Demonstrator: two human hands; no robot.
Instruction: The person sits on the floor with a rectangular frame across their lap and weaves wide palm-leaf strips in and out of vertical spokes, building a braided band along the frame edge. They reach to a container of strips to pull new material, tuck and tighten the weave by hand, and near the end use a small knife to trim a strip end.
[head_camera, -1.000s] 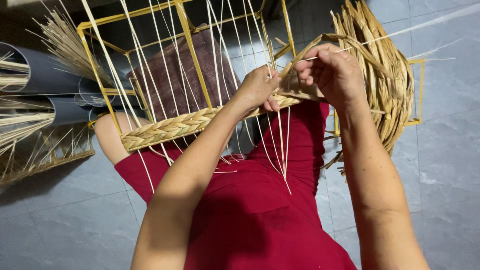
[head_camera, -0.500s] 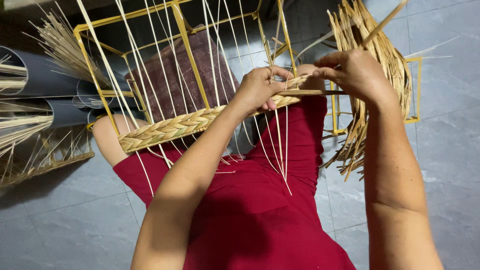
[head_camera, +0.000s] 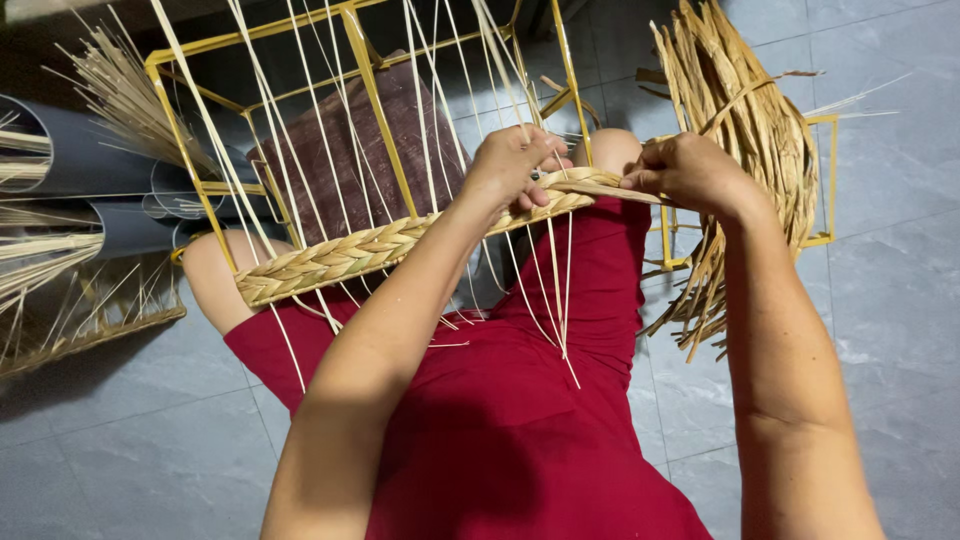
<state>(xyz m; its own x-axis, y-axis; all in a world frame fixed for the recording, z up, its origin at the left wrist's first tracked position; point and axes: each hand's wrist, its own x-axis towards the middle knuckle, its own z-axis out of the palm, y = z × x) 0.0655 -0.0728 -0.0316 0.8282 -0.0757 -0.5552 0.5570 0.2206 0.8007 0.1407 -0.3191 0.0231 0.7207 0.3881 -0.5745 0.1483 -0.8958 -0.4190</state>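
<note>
While I watched from the head view, the right hand (head_camera: 690, 172) pinched a flat straw strand (head_camera: 610, 187) between thumb and fingers, and the left hand (head_camera: 510, 165) lay closed over the working end of the braided band (head_camera: 385, 245). That strand ran leftward from the right hand straight into the left, which was nearer the braid. From the left hand the band stretched away down-left along the yellow wire frame (head_camera: 370, 90), its long axis slanting across my red-clad lap (head_camera: 520, 420). Loose dried straw (head_camera: 745, 130) hung just beyond the right hand.
</note>
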